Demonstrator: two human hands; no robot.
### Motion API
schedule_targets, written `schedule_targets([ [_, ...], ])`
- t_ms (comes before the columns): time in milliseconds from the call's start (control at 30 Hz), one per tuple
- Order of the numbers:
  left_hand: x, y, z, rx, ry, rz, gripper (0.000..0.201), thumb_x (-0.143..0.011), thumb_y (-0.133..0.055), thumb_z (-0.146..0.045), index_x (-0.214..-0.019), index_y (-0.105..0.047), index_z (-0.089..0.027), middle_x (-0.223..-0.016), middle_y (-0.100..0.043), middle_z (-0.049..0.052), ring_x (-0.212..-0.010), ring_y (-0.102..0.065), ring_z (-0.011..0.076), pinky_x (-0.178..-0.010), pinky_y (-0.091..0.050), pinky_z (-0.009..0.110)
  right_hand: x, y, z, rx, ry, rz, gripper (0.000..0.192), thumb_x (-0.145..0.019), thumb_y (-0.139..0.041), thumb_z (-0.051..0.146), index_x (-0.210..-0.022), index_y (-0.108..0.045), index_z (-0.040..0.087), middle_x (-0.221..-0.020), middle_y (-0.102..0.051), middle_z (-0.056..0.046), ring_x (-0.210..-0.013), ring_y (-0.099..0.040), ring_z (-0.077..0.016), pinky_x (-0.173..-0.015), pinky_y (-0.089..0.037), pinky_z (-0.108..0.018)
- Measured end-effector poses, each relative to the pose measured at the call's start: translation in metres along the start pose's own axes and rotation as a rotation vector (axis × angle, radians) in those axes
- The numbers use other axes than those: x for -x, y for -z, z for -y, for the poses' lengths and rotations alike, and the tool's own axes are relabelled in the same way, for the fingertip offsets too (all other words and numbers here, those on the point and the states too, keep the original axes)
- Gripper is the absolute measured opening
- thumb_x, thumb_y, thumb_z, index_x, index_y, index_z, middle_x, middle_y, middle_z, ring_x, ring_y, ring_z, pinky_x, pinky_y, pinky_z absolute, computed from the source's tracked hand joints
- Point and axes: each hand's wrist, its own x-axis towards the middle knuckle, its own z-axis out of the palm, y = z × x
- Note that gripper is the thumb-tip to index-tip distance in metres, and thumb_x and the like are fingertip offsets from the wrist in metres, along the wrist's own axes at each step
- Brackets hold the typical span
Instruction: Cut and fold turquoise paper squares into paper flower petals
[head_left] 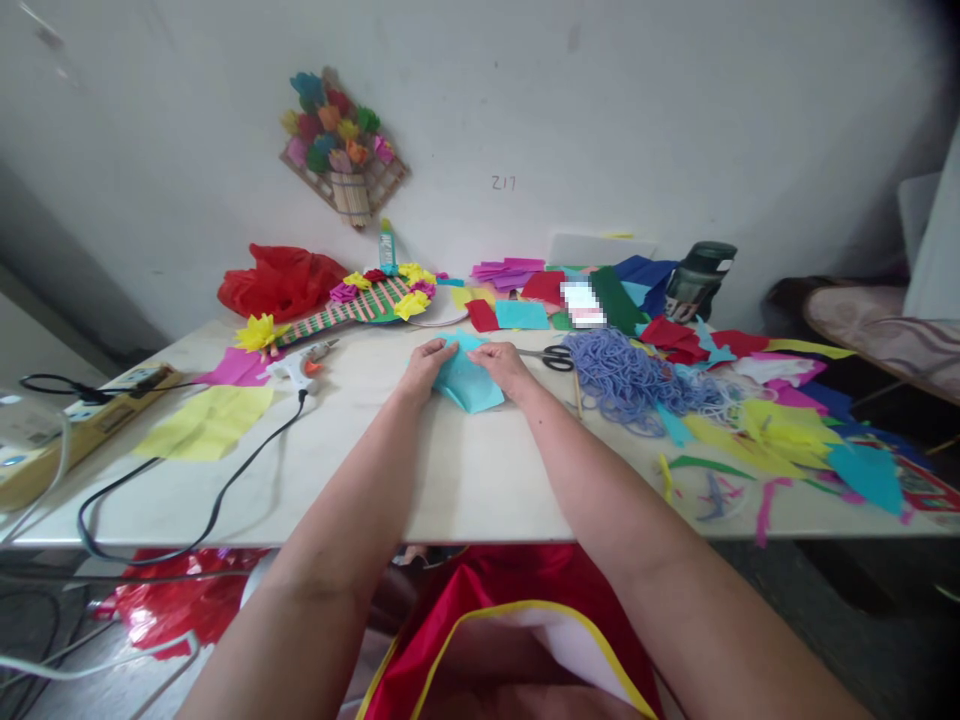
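- Left hand (429, 362) down on the left edge of a folded turquoise paper (469, 383), fingers together and curled onto it, pressing it against the white table (465, 470).
- Right hand (504, 364) on the paper's upper right corner, fingers pinched on the fold — thumb underneath not clear to see.
- Turquoise paper itself flat on the table near its middle, between the two hands, a little toward the far side.
- Black-handled scissors (553, 357) just right of the right hand, lying flat, touched by neither hand.
- Heap of lavender yarn (626, 375) beside the scissors, further right.
- Scattered coloured paper scraps (787, 430) — yellow, red, teal, pink — spread over the right end of the table.
- Glue gun (304, 366) left of the hands, with its black cord (187, 500) trailing toward the near edge.
- Yellow sheet (206, 425) near the cord, flat on the table.
- Striped board with paper flowers (360, 300) at the back, against the wall.
- Red plastic bag (281, 280) behind that board.
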Motion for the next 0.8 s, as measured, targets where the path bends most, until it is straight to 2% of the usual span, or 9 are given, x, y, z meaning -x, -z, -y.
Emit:
schedule_targets([
  [300,-0.0020,-0.0016,0.0006,-0.026,-0.042,-0.080,0.031,-0.057,-0.070,-0.042,-0.061,-0.053,-0.016,-0.046,-0.039,-0.006,-0.043,-0.032,0.0055,-0.041,-0.023,0.021,-0.0001,0.0000,0.0003,-0.039,-0.035,-0.015,0.034,-0.061,-0.056,0.046,-0.049,-0.045,0.017,-0.049,-0.032,0.005,-0.051,-0.029,-0.0078,-0.051,-0.023,-0.024],
  [433,-0.0018,-0.0011,0.0012,-0.043,-0.021,-0.050,0.038,-0.060,-0.067,-0.048,-0.057,-0.047,-0.016,-0.045,-0.037,-0.006,-0.041,-0.031,0.0050,-0.040,-0.021,0.021,0.0003,0.0003,0.0008,-0.047,-0.051,-0.011,0.034,-0.060,-0.057,0.046,-0.049,-0.046,0.016,-0.049,-0.033,0.005,-0.051,-0.030,-0.0075,-0.050,-0.024,-0.024],
  [600,-0.0003,-0.0012,0.0015,-0.107,-0.044,-0.014,0.040,-0.056,-0.071,-0.045,-0.055,-0.043,-0.016,-0.044,-0.035,-0.008,-0.039,-0.028,0.0034,-0.039,-0.020,0.019,0.0001,0.0001,-0.0005,-0.043,-0.058,0.004,0.034,-0.060,-0.057,0.045,-0.049,-0.043,0.017,-0.048,-0.030,0.006,-0.050,-0.028,-0.0069,-0.049,-0.022,-0.023],
  [800,-0.0027,-0.0017,0.0038,-0.113,-0.059,-0.005,0.037,-0.056,-0.071,-0.043,-0.059,-0.047,-0.016,-0.046,-0.039,-0.007,-0.040,-0.032,0.0040,-0.039,-0.022,0.019,0.0002,-0.0006,0.0002,-0.058,-0.095,0.032,0.034,-0.059,-0.056,0.049,-0.053,-0.046,0.016,-0.049,-0.035,0.006,-0.050,-0.029,-0.0071,-0.050,-0.023,-0.023],
])
